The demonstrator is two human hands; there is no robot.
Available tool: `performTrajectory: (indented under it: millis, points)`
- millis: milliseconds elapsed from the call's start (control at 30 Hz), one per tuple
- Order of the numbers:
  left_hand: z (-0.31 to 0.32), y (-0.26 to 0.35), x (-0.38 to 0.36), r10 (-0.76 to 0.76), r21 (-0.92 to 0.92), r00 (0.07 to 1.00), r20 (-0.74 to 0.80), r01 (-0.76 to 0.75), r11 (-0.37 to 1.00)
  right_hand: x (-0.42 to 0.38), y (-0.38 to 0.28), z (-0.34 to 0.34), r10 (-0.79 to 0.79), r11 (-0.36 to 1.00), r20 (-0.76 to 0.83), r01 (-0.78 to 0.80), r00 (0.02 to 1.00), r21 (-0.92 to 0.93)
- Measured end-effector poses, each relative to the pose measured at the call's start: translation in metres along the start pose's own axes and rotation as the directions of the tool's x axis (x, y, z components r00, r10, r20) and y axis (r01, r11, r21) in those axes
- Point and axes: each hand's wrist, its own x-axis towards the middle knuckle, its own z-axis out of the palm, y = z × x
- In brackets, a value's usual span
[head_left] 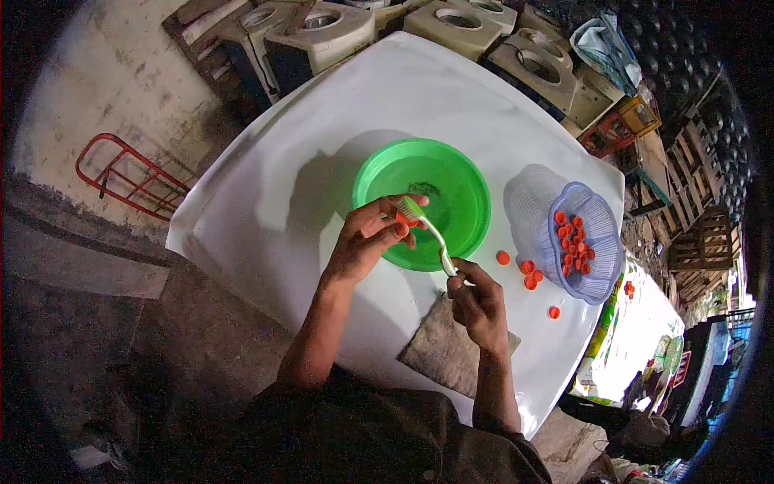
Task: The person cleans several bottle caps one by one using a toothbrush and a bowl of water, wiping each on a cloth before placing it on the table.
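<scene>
My left hand [364, 244] is closed around a red bottle cap [405, 219], held over the near left rim of a green basin [367, 173]. In my right hand [477, 305] is a toothbrush [436, 236] with a pale handle, gripped near its end. Its bristled head rests at the cap, touching it as far as I can see. Water and a dark patch show inside the basin. To the right, several loose red caps [528, 267] lie on the white table [266, 181]. A translucent bluish basket [606, 274] holds many more red caps.
A stained cloth [442, 355] lies at the table's near edge, under my right forearm. Old beige machine casings [322, 32] stand along the far edge. A red metal frame [133, 179] leans at the left wall. Wooden pallets [700, 234] are stacked at the right.
</scene>
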Motion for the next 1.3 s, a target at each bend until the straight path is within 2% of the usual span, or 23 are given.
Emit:
performTrajectory:
  millis: [67,167,267,367,500,667,767,867,1000,1100,1133,1233,1300]
  points:
    - [-0.003,-0.011,0.004,-0.003,-0.14,1.0,-0.014,0.001,0.99,0.0,0.002,-0.001,0.04,0.997,-0.01,-0.04,0.999,0.07]
    - [-0.013,-0.027,0.014,0.082,-0.175,0.995,0.052,-0.071,0.982,-0.002,0.002,0.002,0.037,0.999,-0.017,-0.037,0.999,0.008]
    - [-0.001,-0.014,0.017,0.019,-0.06,1.0,-0.001,-0.02,0.998,-0.005,0.004,-0.002,0.014,1.0,0.0,-0.014,1.0,-0.027]
    - [0.003,-0.016,0.019,0.022,0.027,1.0,0.018,-0.022,0.999,-0.004,0.001,-0.004,-0.011,0.987,-0.081,-0.002,0.997,-0.159]
    - [0.0,-0.021,0.023,0.05,0.116,0.999,-0.005,-0.049,0.992,-0.006,-0.004,-0.002,-0.04,0.985,-0.057,0.03,0.998,-0.173]
    - [0.001,-0.027,0.019,0.046,0.096,0.999,-0.002,-0.045,0.994,-0.003,0.002,-0.007,-0.113,0.951,-0.09,0.082,0.989,-0.297]
    - [0.004,-0.024,0.02,0.026,0.069,0.999,-0.03,-0.024,0.997,-0.006,-0.005,-0.003,-0.041,0.969,-0.068,0.023,0.997,-0.247]
    - [0.004,-0.023,0.019,0.053,0.122,0.997,-0.064,-0.045,0.992,-0.005,0.008,-0.012,-0.119,0.945,-0.112,0.077,0.987,-0.318]
    - [0.009,-0.017,0.019,0.082,0.162,0.995,-0.058,-0.072,0.984,-0.001,0.003,-0.009,-0.162,0.964,-0.258,0.097,0.952,-0.249]
    - [0.015,-0.019,0.017,0.083,0.237,0.996,-0.039,-0.072,0.969,0.01,-0.01,0.002,-0.178,0.971,-0.209,0.138,0.961,-0.193]
    - [0.018,-0.021,0.016,0.084,0.238,0.996,-0.032,-0.074,0.968,0.013,-0.018,0.009,-0.102,0.988,-0.245,0.07,0.964,-0.138]
    - [0.025,-0.023,0.013,0.102,0.256,0.995,-0.013,-0.095,0.962,0.031,-0.036,0.018,-0.034,0.979,-0.295,-0.028,0.955,-0.202]
    - [0.027,-0.021,0.012,0.127,0.288,0.992,-0.006,-0.12,0.95,0.04,-0.036,0.019,-0.066,0.975,-0.29,0.0,0.955,-0.221]
